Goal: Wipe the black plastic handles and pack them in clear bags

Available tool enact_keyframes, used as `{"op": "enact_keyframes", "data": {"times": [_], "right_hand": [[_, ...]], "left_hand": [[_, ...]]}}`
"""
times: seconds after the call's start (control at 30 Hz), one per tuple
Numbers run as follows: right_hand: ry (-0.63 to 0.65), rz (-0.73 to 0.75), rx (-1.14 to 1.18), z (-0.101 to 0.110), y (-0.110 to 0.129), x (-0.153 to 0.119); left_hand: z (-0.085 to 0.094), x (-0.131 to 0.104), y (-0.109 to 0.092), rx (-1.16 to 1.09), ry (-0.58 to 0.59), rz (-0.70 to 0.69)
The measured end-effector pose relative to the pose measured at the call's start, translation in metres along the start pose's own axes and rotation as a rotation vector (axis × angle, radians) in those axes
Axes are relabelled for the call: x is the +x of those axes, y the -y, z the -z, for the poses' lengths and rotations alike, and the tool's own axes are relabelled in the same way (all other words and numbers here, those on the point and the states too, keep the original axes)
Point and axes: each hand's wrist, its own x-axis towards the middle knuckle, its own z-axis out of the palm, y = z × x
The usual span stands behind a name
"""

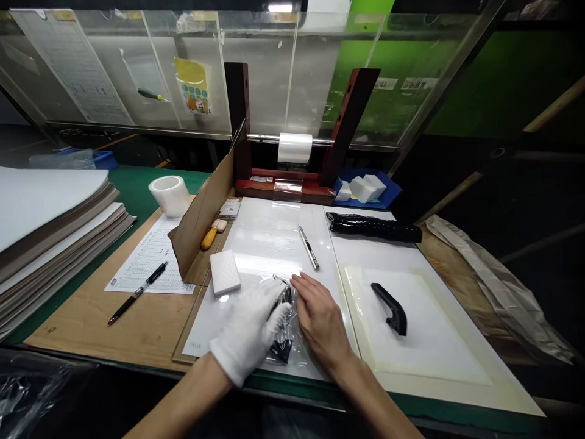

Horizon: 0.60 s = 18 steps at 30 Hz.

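Note:
On the white work surface, a clear plastic bag [286, 350] with a black part inside lies between my hands. My left hand [249, 326], in a white glove, has its fingers and thumb around the bagged part, covering much of it. Bare and stretched out, my right hand [322, 320] rests on its edge along the bag's right side. A utility knife [309, 249] lies just beyond my fingertips. Left of it is a white sponge block [225, 272]. To the right, a curved black handle [390, 310] lies on a white sheet.
Behind stands a dark red frame [283, 186] carrying a film roll [295, 148]. A blue bin [384, 192] holds white blocks; a long black wrapped bundle [373, 228] lies before it. On the left are an upright cardboard piece [208, 210], a pen [138, 292], a tape roll [170, 195] and stacked sheets [50, 244].

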Motion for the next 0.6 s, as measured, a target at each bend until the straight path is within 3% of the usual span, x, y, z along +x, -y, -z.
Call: {"op": "enact_keyframes", "data": {"times": [0.17,0.3,0.37,0.43,0.53,0.6], "right_hand": [[0.105,-0.043,-0.104,-0.032,-0.006,-0.003],[0.139,-0.036,-0.126,-0.030,-0.007,-0.005],[0.133,-0.015,-0.119,-0.026,-0.007,-0.004],[0.137,0.034,-0.094,-0.021,-0.010,-0.001],[0.163,0.102,-0.043,-0.013,-0.015,0.000],[0.172,0.113,-0.012,-0.010,-0.010,-0.004]], "left_hand": [[-0.037,0.012,0.000,0.083,0.166,0.073],[-0.030,0.015,-0.007,0.122,0.250,0.082],[-0.022,0.005,-0.015,0.145,0.264,0.073],[-0.019,-0.023,-0.020,0.127,0.240,0.055],[-0.027,-0.093,-0.012,-0.141,0.187,0.071],[-0.034,-0.139,0.000,-0.513,0.237,0.285]]}}
